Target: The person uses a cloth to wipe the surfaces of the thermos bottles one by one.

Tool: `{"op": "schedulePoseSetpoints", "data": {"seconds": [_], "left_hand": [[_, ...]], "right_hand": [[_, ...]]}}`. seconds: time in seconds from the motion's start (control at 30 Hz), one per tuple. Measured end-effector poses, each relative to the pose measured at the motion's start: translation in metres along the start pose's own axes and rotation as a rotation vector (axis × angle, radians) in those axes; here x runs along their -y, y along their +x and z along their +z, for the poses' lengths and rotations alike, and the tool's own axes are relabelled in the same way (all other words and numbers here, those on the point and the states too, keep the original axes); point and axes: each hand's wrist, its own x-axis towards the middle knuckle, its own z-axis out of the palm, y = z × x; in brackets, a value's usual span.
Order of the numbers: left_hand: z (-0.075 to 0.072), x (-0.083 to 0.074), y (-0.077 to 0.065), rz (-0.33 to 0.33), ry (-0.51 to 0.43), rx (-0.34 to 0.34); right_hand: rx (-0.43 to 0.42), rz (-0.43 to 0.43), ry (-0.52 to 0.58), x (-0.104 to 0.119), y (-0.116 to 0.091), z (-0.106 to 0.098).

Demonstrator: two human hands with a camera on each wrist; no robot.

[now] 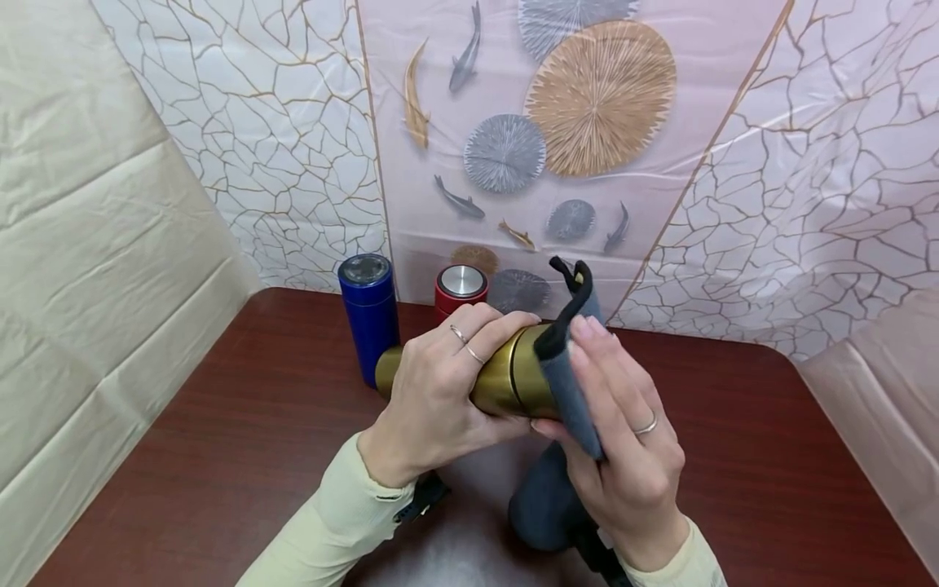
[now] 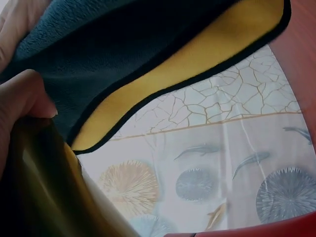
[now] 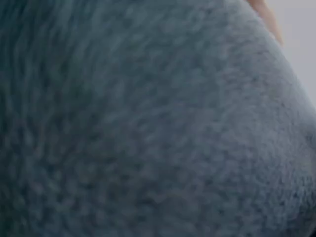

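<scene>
My left hand (image 1: 440, 383) is wrapped round the middle of a gold metal flask (image 1: 499, 387), which lies tilted sideways above the table. The flask's seam and capped end point toward my right hand (image 1: 631, 440). That hand holds a blue-grey plush cloth (image 1: 574, 399) with black edging over the capped end, fingers on top and thumb below. A loose part of the cloth hangs under the right wrist. In the left wrist view the cloth (image 2: 113, 54) shows a yellow underside beside the flask (image 2: 44, 182). Cloth (image 3: 148, 123) fills most of the right wrist view.
A blue flask (image 1: 369, 326) stands upright behind the gold flask's base. Beside it, a red flask (image 1: 462, 281) with a silver lid is partly hidden by my left hand. The dark red-brown table (image 1: 763, 456) ends at a patterned backdrop (image 1: 293, 147).
</scene>
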Motion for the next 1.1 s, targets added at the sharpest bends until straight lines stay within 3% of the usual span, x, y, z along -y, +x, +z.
{"op": "schedulePoseSetpoints", "data": {"seconds": [0.1, 0.23, 0.47, 0.67, 0.8, 1.03, 1.1], "left_hand": [[0.000, 0.000, 0.000, -0.004, 0.020, -0.051], [0.002, 0.001, -0.001, -0.043, 0.022, -0.081], [0.004, 0.001, -0.002, -0.073, 0.018, -0.054], [0.005, 0.001, -0.003, -0.053, -0.004, -0.026], [0.004, 0.001, -0.002, -0.042, -0.020, 0.008], [0.002, 0.002, -0.001, -0.023, 0.009, 0.036], [0.002, 0.002, -0.001, -0.021, 0.017, 0.030]], "right_hand": [[0.001, 0.070, -0.033, 0.004, 0.000, -0.002], [-0.091, 0.103, -0.099, 0.007, -0.005, -0.001], [-0.284, -0.020, -0.160, 0.005, -0.010, 0.007], [-0.311, -0.133, -0.056, -0.002, -0.006, 0.010], [-0.225, -0.149, 0.022, -0.008, -0.005, 0.006], [0.178, 0.016, 0.073, -0.004, 0.005, -0.015], [0.255, 0.069, 0.066, -0.002, 0.010, -0.018]]}}
